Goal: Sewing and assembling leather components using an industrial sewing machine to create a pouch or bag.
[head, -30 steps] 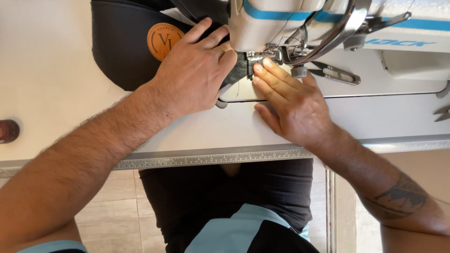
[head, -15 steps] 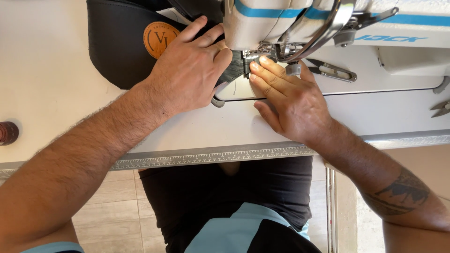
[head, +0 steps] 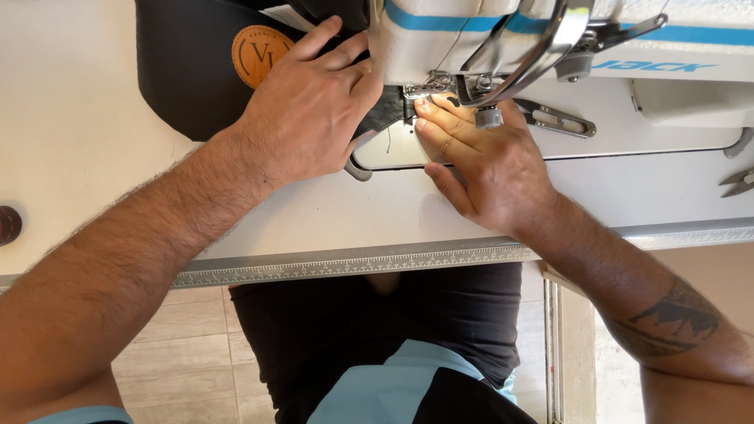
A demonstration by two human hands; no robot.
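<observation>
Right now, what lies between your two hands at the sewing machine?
In the head view, a dark fabric edge and the pale plate beneath it lie between the left hand and the right hand, under the machine head.

Under my left hand [head: 314, 118] the dark cloth [head: 188, 74] looks matt and smooth, its round tan patch [head: 259, 53] leathery. The sewing machine [head: 503, 31] is glossy white plastic with shiny metal parts; the table [head: 78, 157] is smooth and matt.
</observation>
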